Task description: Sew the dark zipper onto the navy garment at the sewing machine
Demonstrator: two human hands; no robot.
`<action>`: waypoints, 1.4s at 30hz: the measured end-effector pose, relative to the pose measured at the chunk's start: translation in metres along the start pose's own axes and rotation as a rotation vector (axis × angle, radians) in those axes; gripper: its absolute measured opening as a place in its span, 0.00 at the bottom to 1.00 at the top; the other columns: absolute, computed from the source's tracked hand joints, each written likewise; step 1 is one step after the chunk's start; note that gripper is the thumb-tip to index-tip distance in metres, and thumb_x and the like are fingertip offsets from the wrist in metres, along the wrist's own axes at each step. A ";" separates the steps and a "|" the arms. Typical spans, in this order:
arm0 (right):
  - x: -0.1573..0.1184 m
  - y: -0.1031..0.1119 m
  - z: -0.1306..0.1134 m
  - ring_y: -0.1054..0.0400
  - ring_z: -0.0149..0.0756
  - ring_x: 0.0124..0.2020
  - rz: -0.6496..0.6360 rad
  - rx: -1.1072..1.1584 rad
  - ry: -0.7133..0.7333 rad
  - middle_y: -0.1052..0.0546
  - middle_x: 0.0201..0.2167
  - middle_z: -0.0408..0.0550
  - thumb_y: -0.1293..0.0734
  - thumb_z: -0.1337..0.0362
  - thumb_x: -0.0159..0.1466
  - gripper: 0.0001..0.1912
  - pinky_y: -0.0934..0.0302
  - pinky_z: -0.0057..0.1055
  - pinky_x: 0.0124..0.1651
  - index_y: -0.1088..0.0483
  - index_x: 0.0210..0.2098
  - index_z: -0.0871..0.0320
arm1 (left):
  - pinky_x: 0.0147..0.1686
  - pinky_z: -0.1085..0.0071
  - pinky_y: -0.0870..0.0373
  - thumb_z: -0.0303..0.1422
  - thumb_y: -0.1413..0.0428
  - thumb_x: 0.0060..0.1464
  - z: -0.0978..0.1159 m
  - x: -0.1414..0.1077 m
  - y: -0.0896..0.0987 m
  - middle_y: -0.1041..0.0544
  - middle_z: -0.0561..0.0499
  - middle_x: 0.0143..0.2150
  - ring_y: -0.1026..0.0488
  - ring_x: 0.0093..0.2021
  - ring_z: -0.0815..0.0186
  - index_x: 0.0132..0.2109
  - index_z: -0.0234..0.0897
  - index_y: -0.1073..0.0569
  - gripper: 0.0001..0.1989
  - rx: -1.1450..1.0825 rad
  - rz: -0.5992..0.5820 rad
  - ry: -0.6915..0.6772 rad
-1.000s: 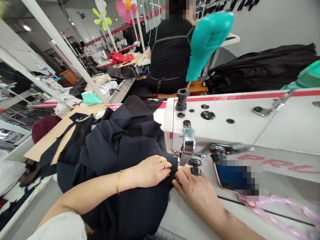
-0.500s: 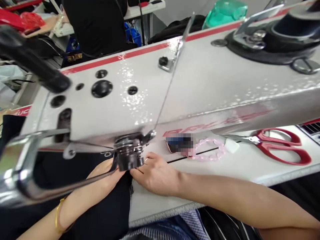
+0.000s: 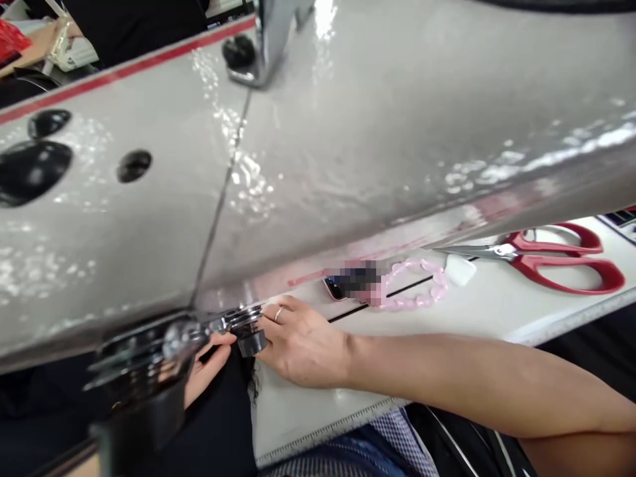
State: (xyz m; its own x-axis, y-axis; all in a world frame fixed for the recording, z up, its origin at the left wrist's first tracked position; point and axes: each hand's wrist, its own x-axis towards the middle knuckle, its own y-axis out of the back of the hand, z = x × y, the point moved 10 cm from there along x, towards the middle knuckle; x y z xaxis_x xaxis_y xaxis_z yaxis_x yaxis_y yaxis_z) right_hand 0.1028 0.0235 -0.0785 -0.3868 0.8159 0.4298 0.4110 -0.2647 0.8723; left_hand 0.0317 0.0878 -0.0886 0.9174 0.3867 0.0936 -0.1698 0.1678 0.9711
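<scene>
Dark cloth (image 3: 218, 424) lies over the left part of the sewing machine's bed, its frayed edge running down beside my right hand. My left hand (image 3: 206, 371) is partly covered by the machine's thread tension parts (image 3: 149, 371); its thumb and a finger come together at the cloth. My right hand (image 3: 303, 348), a ring on one finger, rests on the white bed with curled fingers at the cloth's edge. A small round tension knob (image 3: 252, 341) hides its fingertips. The grey sewing machine head (image 3: 348, 146) fills the upper view, above both hands.
Right of my hands lie a phone (image 3: 336, 287), a pink beaded loop (image 3: 440, 285), a small white piece (image 3: 460, 270) and red-handled scissors (image 3: 571, 273). A ruler strip (image 3: 332, 427) edges the table's front. A red bag (image 3: 10, 45) is at the far left.
My view has moved closer to the machine head, which now covers more of the picture and most of my left forearm. My right hand stays near the cloth's edge.
</scene>
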 end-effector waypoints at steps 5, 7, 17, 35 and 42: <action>0.000 -0.001 -0.005 0.41 0.34 0.31 -0.011 0.040 0.036 0.33 0.27 0.46 0.44 0.73 0.62 0.09 0.49 0.34 0.35 0.36 0.28 0.60 | 0.35 0.71 0.26 0.35 0.49 0.53 -0.010 0.001 -0.004 0.21 0.57 0.34 0.24 0.31 0.66 0.38 0.45 0.25 0.09 -0.014 -0.066 0.067; 0.000 0.000 -0.008 0.40 0.35 0.31 -0.007 0.059 0.051 0.34 0.26 0.45 0.43 0.72 0.61 0.08 0.49 0.34 0.35 0.36 0.27 0.60 | 0.34 0.72 0.26 0.35 0.49 0.52 -0.013 0.000 -0.005 0.21 0.56 0.34 0.24 0.31 0.66 0.38 0.44 0.25 0.09 -0.001 -0.070 0.082; -0.001 0.002 -0.013 0.40 0.34 0.28 -0.019 0.031 0.045 0.33 0.24 0.46 0.44 0.74 0.60 0.09 0.49 0.32 0.31 0.36 0.27 0.61 | 0.39 0.69 0.26 0.33 0.51 0.54 -0.009 -0.010 -0.007 0.22 0.55 0.39 0.25 0.38 0.64 0.43 0.46 0.27 0.11 0.030 0.019 0.026; -0.003 0.005 -0.020 0.40 0.31 0.25 -0.052 0.005 0.108 0.32 0.24 0.45 0.44 0.74 0.62 0.10 0.50 0.31 0.29 0.37 0.26 0.60 | 0.34 0.70 0.31 0.29 0.59 0.60 0.038 0.022 -0.012 0.25 0.47 0.42 0.27 0.38 0.65 0.50 0.38 0.33 0.15 0.176 -0.136 -0.135; -0.003 0.010 -0.018 0.41 0.32 0.26 0.019 0.026 0.095 0.33 0.23 0.44 0.42 0.74 0.60 0.09 0.50 0.30 0.30 0.37 0.24 0.61 | 0.37 0.70 0.32 0.27 0.58 0.59 0.041 0.020 -0.005 0.24 0.49 0.41 0.28 0.39 0.65 0.44 0.38 0.29 0.14 0.133 0.011 -0.232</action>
State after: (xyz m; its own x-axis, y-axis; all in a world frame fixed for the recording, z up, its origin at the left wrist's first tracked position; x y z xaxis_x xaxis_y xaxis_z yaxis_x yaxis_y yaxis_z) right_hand 0.0935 0.0095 -0.0667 -0.4550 0.7580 0.4674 0.4399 -0.2651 0.8580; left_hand 0.0652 0.0575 -0.0826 0.9764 0.1668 0.1370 -0.1452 0.0382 0.9887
